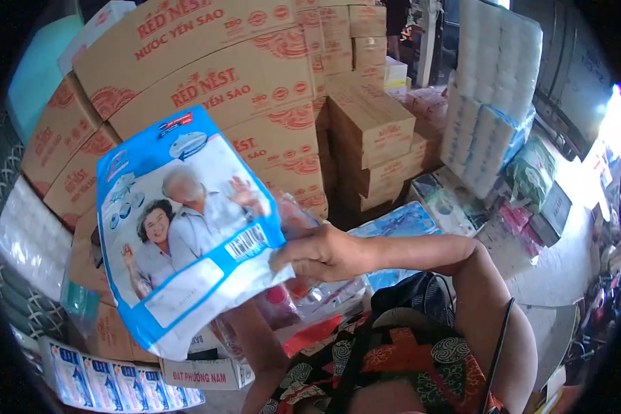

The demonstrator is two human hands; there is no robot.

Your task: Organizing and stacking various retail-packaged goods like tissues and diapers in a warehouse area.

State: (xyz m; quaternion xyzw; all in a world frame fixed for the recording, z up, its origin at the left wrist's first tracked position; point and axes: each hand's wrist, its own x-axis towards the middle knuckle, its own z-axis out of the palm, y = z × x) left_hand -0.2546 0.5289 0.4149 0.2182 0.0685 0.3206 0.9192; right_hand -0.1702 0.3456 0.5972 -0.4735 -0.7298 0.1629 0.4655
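Note:
A blue and white plastic pack [186, 290], apparently of adult diapers, is held up tilted in front of me. Its printed face is turned towards me and shows two people and a barcode. My right hand [326, 253] grips its lower right edge, thumb on the front and fingers partly hidden. My left forearm [261, 336] rises from below and passes behind the pack. The left hand itself is hidden there, so its grip does not show. Behind the pack's right edge lie clear plastic-wrapped goods [284, 305], partly covered.
Printed cardboard cartons [212, 93] are stacked high ahead. More cartons [370, 124] stand right of them. Wrapped tissue rolls [491, 103] form a tall column at right. A strip of sachets [119, 383] and a white carton [207, 372] lie lower left. A blue package [398, 222] lies beyond my right arm.

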